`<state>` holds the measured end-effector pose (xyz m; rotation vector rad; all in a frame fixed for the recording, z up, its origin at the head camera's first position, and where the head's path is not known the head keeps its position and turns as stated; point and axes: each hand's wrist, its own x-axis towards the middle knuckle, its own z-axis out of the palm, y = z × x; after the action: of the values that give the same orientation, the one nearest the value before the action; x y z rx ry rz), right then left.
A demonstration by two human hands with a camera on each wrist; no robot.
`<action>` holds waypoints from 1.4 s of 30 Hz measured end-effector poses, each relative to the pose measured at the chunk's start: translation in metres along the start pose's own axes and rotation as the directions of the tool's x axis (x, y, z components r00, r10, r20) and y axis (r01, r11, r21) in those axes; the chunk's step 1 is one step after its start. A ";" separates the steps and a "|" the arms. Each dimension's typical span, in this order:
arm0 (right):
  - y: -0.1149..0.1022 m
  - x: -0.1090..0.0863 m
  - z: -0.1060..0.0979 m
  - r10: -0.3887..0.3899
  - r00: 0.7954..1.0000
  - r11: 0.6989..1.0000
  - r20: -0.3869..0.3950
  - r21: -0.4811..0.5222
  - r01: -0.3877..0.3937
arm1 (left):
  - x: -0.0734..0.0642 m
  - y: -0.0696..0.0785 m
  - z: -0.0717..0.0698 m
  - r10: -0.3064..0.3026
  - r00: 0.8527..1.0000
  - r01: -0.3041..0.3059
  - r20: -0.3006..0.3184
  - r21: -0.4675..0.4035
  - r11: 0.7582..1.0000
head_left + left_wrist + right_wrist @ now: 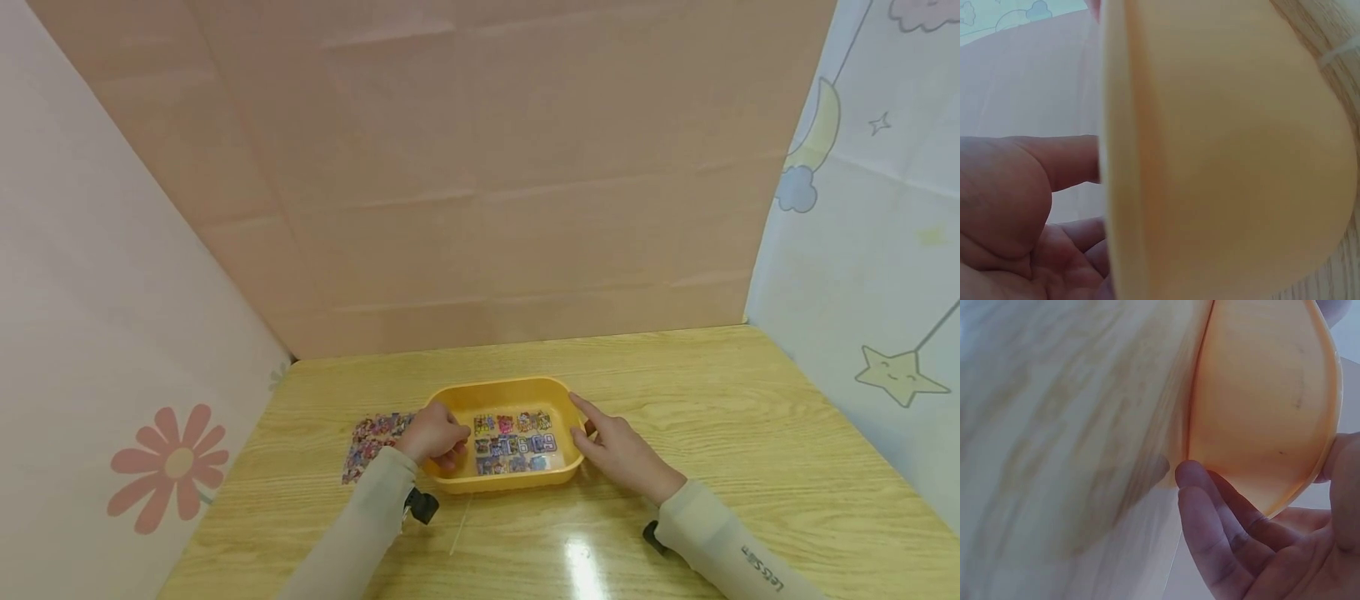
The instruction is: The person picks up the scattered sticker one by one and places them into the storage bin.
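Observation:
A shallow yellow plastic basin stands on the wooden table. Flat, colourful cartoon stickers or cut-outs lie in rows on its floor, some with large numerals. My left hand reaches over the left end into the basin with bent fingers. In the left wrist view the basin's wall hides its fingertips, so whatever they touch or hold is out of sight. At the right end my right hand grips the basin: the thumb goes over the rim and the other fingers lie low against the outer wall.
Left of the basin, partly behind my left forearm, lies a patch of many-coloured printed pieces. A thin pale strip lies on the table in front of the basin. A pinkish wall covering rises behind the table.

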<state>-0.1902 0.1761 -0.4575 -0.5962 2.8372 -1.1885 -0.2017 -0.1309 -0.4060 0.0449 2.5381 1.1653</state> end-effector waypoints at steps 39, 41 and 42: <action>0.001 0.001 -0.001 -0.001 1.000 1.000 0.009 0.002 0.001 | -0.039 -0.106 -0.071 -0.040 0.949 0.156 -0.313 0.357 0.921; 0.001 0.001 -0.001 -0.001 1.000 1.000 0.010 0.003 0.001 | -0.039 -0.109 -0.070 -0.043 0.949 0.164 -0.313 0.372 0.914; 0.001 0.001 0.000 0.000 1.000 1.000 0.012 0.003 0.000 | -0.039 -0.109 -0.070 -0.047 0.948 0.170 -0.315 0.375 0.911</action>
<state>-0.1913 0.1767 -0.4576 -0.6017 2.8251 -1.1850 -0.1752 -0.2610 -0.4332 -0.1890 2.9652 0.6323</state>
